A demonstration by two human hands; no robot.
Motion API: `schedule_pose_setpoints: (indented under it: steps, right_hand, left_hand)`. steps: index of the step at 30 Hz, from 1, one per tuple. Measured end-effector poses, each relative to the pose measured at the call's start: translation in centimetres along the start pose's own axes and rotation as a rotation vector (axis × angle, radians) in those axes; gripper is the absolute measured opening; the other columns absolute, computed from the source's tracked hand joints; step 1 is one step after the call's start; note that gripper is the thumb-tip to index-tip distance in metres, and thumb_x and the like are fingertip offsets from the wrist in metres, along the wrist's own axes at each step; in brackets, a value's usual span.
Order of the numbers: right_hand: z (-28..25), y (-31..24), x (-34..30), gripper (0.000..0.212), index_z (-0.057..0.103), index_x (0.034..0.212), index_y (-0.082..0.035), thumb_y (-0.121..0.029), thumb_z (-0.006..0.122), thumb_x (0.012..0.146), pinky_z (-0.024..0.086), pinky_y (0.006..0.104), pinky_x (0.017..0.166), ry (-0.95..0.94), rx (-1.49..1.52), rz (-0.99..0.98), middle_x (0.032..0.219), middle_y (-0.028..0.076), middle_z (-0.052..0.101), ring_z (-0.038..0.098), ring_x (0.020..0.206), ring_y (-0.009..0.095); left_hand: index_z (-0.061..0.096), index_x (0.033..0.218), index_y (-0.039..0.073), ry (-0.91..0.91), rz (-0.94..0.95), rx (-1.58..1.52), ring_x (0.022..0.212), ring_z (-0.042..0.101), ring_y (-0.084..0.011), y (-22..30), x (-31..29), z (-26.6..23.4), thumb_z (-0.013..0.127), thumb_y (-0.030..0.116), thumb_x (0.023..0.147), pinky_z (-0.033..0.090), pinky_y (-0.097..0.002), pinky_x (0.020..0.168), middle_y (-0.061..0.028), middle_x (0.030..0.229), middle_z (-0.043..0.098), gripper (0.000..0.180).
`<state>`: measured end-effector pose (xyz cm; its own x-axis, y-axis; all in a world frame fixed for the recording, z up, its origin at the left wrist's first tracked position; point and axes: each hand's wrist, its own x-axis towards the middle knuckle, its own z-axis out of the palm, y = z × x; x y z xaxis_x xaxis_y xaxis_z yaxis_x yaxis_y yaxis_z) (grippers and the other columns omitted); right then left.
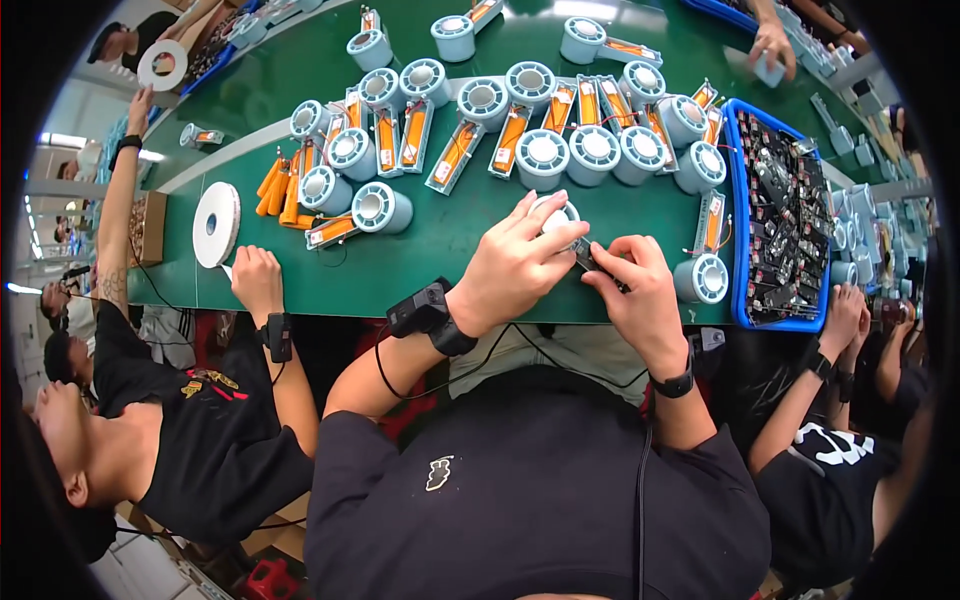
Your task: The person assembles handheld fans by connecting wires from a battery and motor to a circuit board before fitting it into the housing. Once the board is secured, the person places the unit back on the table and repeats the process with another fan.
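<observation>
Near the front edge of the green table, my left hand (520, 255) is closed round a light-blue round housing (562, 214) with a pale disc in its ribbed end. My fingers cover much of it. Close against it, my right hand (632, 285) pinches a small dark part (588, 260) that looks like a black circuit board. Whether that part touches the housing is hard to tell. Beyond my hands stand several similar light-blue housings (541, 158), many with a trough-like handle holding an orange battery cell (508, 140) and thin wires.
On the right, a blue tray (738, 215) holds many small black circuit boards (785, 220). Loose orange cells (292, 195) lie to the left, near a white tape roll (216, 225) beside a co-worker's hand (258, 282). Other people's hands work at the far right. Cables run from my wrists.
</observation>
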<state>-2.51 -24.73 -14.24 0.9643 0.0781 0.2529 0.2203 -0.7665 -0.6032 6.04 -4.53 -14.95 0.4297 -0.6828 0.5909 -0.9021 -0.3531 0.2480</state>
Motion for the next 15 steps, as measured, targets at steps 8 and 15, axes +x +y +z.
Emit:
schedule_pose_setpoints:
  steps: [8, 15]
  right_hand:
    - [0.8, 1.6, -0.6, 0.028, 0.075, 0.114, 0.002, 0.009, 0.061, 0.091, 0.050, 0.0257, 0.079, -0.022, 0.644, 0.315, 0.110, 0.011, 0.070, 0.064, 0.097, 0.017]
    - [1.8, 2.8, -1.2, 0.027, 0.072, 0.119, 0.003, 0.005, 0.058, 0.095, 0.051, 0.0261, 0.082, -0.041, 0.670, 0.236, 0.114, 0.012, 0.069, 0.065, 0.098, 0.017]
  left_hand:
    - [0.072, 0.079, 0.008, -0.114, -0.053, 0.083, 0.129, 0.058, -0.0366, 1.0, 0.6, -1.0, 0.069, 0.013, 0.074, 0.056, -0.0493, 0.099, -0.0061, 0.130, 0.067, 0.007]
    - [0.066, 0.075, 0.009, -0.153, -0.002, -0.029, 0.119, 0.061, -0.0334, -0.7, 1.1, -1.0, 0.069, 0.013, 0.074, 0.058, -0.0438, 0.094, -0.0054, 0.124, 0.067, 0.005]
